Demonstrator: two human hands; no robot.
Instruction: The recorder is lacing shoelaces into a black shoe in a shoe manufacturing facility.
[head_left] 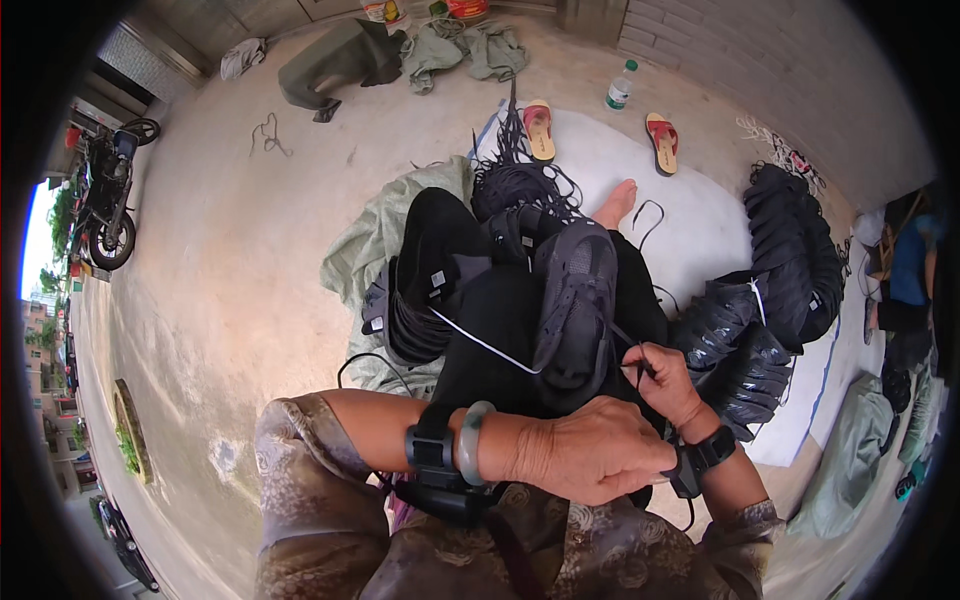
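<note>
A dark grey shoe upper (578, 300) rests on my lap with its toe end away from me. Its lacing runs down the middle. My right hand (665, 380) is beside its right edge, thumb and fingers pinched on a black shoelace (628, 340) that runs to the upper. Crossing in front of my body, my left hand (590, 450) lies next to the right wrist. Its fingers are curled closed, and what they grip is hidden. By my left thigh is a stack of black shoe uppers (425, 310), and a white cord (480, 338) stretches from it toward the upper.
A heap of black laces (520, 185) lies beyond my knees. Bundled shoe uppers (790, 250) sit at the right on a white sheet (690, 215). Farther off are red slippers (539, 130), a bottle (621, 86) and dark cloth (340, 65). A motorcycle (105, 195) stands far left.
</note>
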